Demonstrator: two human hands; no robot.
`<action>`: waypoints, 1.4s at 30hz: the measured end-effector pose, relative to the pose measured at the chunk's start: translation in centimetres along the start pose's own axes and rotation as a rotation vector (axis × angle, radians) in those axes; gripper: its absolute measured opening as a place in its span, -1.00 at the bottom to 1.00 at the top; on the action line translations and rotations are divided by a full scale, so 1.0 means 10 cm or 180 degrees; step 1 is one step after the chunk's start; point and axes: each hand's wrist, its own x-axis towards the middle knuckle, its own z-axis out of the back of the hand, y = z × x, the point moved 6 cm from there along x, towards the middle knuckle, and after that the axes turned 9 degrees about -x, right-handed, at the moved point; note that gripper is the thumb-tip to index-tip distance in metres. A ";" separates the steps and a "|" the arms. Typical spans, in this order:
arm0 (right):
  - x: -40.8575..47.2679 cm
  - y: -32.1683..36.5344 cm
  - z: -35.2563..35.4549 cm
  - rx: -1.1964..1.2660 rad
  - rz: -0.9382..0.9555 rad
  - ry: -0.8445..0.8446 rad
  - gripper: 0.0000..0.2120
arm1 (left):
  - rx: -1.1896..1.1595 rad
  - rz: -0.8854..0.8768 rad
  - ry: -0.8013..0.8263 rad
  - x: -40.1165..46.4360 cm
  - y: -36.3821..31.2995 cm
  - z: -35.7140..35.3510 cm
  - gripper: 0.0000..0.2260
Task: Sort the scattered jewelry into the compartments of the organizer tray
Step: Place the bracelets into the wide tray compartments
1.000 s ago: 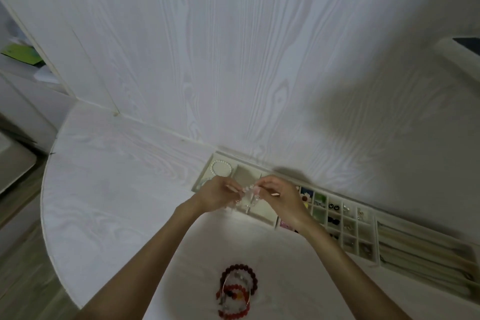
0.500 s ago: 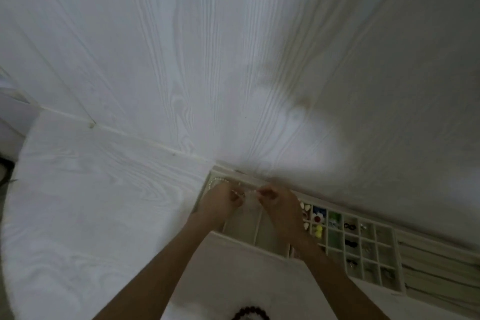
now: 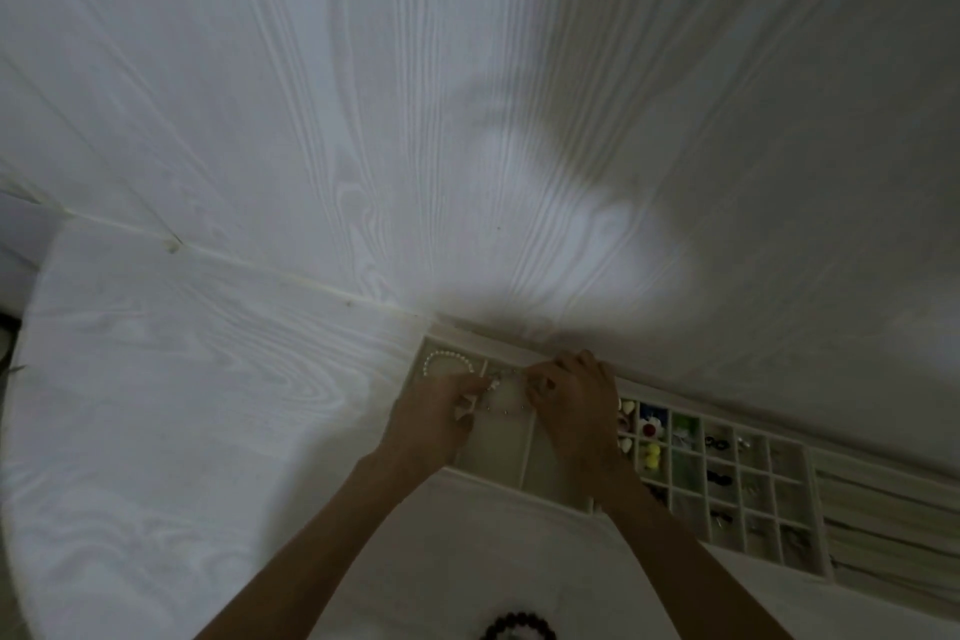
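Head view: we pinch a thin chain (image 3: pixel 506 379) between left hand (image 3: pixel 434 418) and right hand (image 3: pixel 569 398), stretched crosswise just above the organizer tray (image 3: pixel 524 473) compartment.

**A:** What can be seen of the person?

**B:** Only two forearms and two hands, entering from the bottom edge of the head view. The left hand (image 3: pixel 441 413) and right hand (image 3: pixel 569 398) are both bare.

**A:** Any clothing?

**B:** No sleeve shows on either forearm; both are uncovered from the bottom edge up to the wrist.

**A:** Gloves, rings, a watch?

**B:** The hands wear no gloves. No watch or band shows at either wrist. The picture is dim and soft, so small details on the fingers, such as rings or nail colour, cannot be made out.
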 end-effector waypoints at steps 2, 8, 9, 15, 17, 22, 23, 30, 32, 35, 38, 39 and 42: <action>-0.02 -0.03 0.03 0.0118 0.0019 -0.0169 -0.93 | 0.0320 -0.0029 -0.0056 -0.02 0.03 0.05 -0.65; -0.23 -0.04 0.13 -0.0014 0.0463 -0.0342 -0.72 | 0.1622 -0.1607 -0.0012 -0.04 -0.18 -0.04 -0.66; -0.27 -0.03 0.10 -0.0133 0.0554 -0.0240 -0.68 | 0.1864 -0.1678 0.0100 -0.06 -0.20 -0.10 -0.67; -0.33 0.04 -0.04 -0.0501 0.0603 0.0131 -0.56 | 0.2384 -0.1449 0.0495 -0.03 -0.20 -0.30 -0.62; -0.34 0.06 -0.06 -0.0596 0.0610 0.0125 -0.55 | 0.2443 -0.1375 0.0484 -0.01 -0.20 -0.31 -0.63; -0.36 0.09 -0.10 -0.0519 0.0567 0.0270 -0.52 | 0.2464 -0.1259 0.0508 -0.01 -0.19 -0.31 -0.60; -0.36 0.09 -0.09 -0.0495 0.0541 0.0271 -0.52 | 0.2437 -0.1289 0.0455 -0.02 -0.19 -0.31 -0.58; -0.50 0.10 0.04 -0.0227 0.0693 -0.0034 -0.49 | 0.2172 -0.1381 0.0238 -0.20 -0.08 -0.30 -0.61; -0.50 0.09 0.03 -0.0201 0.0700 0.0056 -0.40 | 0.2214 -0.1358 0.0294 -0.22 -0.04 -0.33 -0.60; -0.48 0.09 0.05 -0.0174 0.0693 0.0047 -0.43 | 0.2246 -0.1319 0.0314 -0.28 -0.06 -0.31 -0.59; -0.52 0.10 0.18 -0.0102 0.0670 -0.0132 -0.51 | 0.2017 -0.1379 0.0133 -0.35 -0.11 -0.24 -0.59; -0.56 0.10 0.24 -0.0120 0.0668 -0.0174 -0.52 | 0.1924 -0.1366 0.0068 -0.38 -0.11 -0.21 -0.60; -0.73 0.09 0.42 -0.0102 0.0721 -0.0196 -0.57 | 0.1652 -0.1398 -0.0227 -0.54 -0.10 -0.11 -0.62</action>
